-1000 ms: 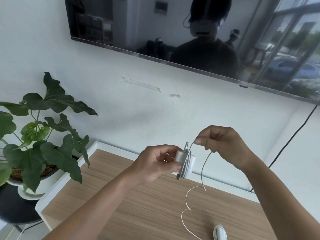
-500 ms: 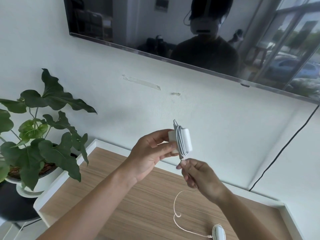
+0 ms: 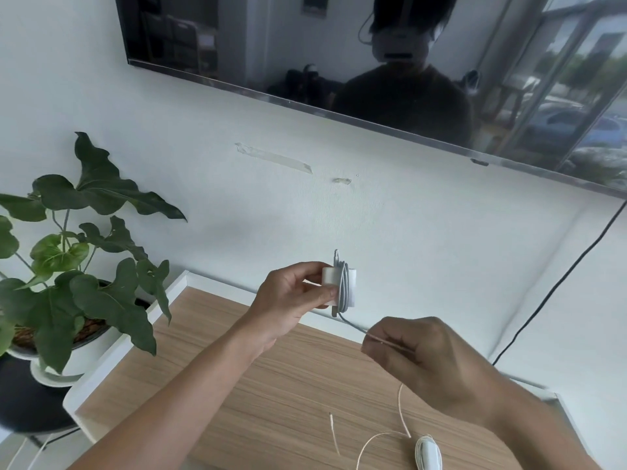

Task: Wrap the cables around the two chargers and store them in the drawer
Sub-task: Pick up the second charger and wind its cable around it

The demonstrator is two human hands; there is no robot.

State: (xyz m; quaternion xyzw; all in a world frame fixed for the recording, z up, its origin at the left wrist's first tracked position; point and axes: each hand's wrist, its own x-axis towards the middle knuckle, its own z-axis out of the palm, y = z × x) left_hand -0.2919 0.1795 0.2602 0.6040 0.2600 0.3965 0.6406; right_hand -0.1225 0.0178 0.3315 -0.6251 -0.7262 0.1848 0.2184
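Left hand (image 3: 291, 296) clamps boxy white charger (image 3: 330, 288), smooth cable (image 3: 344, 286) coiled round it. Right hand (image 3: 427, 361), below-right, pinches taut cable tail.

— What's the left hand (image 3: 291, 296) doing?
— It holds a small white block charger (image 3: 330, 286) up in front of the pale wall, thin grey-white cable (image 3: 344, 286) wound around it in several turns.
— And the right hand (image 3: 427, 357)?
— Lower, its grip pinched on the cable's free length, which runs taut from the charger's underside.
— Anything on the light wood-grain bench (image 3: 271, 385)?
— A second white charger with cable wrapped round it (image 3: 428, 452) at the near edge, loose cable looping beside it. A leafy green potted plant (image 3: 74, 266) stands to the left.
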